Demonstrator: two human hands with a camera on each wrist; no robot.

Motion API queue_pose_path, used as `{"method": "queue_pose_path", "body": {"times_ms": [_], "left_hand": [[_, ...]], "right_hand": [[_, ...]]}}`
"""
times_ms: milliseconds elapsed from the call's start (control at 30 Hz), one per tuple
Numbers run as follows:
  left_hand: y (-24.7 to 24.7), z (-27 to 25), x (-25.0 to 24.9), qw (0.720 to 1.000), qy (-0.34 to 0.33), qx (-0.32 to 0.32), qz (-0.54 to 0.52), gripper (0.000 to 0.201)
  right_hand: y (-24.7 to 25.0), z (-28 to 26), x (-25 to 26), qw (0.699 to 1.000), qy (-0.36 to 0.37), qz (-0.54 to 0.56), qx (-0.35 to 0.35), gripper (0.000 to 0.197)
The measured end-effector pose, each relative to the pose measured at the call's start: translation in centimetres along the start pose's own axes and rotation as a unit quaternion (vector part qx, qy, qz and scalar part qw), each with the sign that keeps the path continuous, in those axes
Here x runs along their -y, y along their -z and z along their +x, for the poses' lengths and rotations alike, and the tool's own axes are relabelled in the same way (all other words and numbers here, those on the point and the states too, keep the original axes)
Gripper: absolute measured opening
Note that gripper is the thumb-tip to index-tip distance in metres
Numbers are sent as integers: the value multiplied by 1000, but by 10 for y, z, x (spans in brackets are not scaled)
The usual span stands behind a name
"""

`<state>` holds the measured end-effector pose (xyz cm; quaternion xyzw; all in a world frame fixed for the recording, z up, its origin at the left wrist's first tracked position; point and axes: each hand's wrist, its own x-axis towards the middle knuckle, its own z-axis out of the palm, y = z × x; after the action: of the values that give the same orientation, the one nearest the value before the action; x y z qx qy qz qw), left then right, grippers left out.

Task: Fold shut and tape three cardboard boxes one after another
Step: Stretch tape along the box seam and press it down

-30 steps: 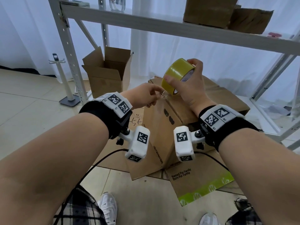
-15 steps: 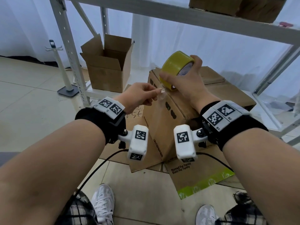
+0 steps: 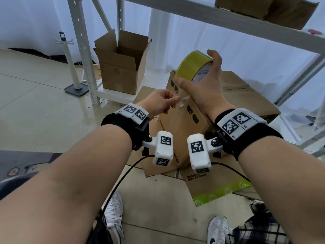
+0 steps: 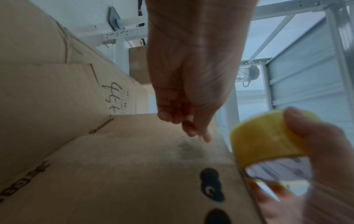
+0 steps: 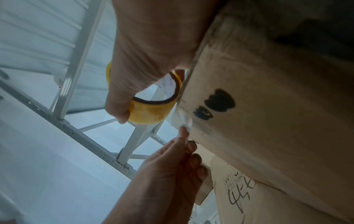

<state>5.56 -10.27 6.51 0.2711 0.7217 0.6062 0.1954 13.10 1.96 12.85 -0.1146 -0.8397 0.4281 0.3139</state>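
Above the near box, tape roll held up in right hand, thumb and fingers curled round its rim. Left hand pinches the clear free tape end just below the roll; hands close together, short strip stretched between them. Judgement: roll light and rigid, best gripped by rim or through the core; the strip is thin, limp and sticky, likely to fold on itself or wrinkle unless kept taut, so take it by the very tip. Box stands on the floor, top flaps appear folded shut, printed side toward the person; corrugated, stiff on faces, weaker at the seam. Contents not visible. Behind left, on the rack's bottom shelf, open box, flaps up, inside looks empty as far as visible. More boxes on the upper shelf, contents hidden.
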Motion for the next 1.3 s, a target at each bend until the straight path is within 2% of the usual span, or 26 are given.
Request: {"method": "queue_pose_path", "body": {"times_ms": [100, 333, 533, 700, 967, 1133, 1300], "left_hand": [[1, 0, 8, 1000, -3, 8, 16, 21], [15, 4, -3, 995, 8, 42, 94, 22], [14, 3, -6, 991, 15, 42, 123, 22], [20, -1, -4, 993, 12, 58, 107, 26], [10, 4, -1, 988, 36, 69, 135, 27], [3, 14, -1, 980, 24, 79, 183, 24], [-2, 22, 2, 980, 19, 71, 187, 22]], "right_hand": [[3, -2, -1, 1000, -11, 9, -25, 91], [5, 0, 1, 997, -52, 52, -11, 83], [8, -2, -2, 995, -47, 69, -48, 87], [8, -3, -2, 994, -37, 76, -68, 85], [8, -4, -1, 998, -38, 41, -35, 81], [7, -3, 1, 998, -47, 38, -23, 81], [7, -2, 0, 997, -58, 38, -22, 82]]}}
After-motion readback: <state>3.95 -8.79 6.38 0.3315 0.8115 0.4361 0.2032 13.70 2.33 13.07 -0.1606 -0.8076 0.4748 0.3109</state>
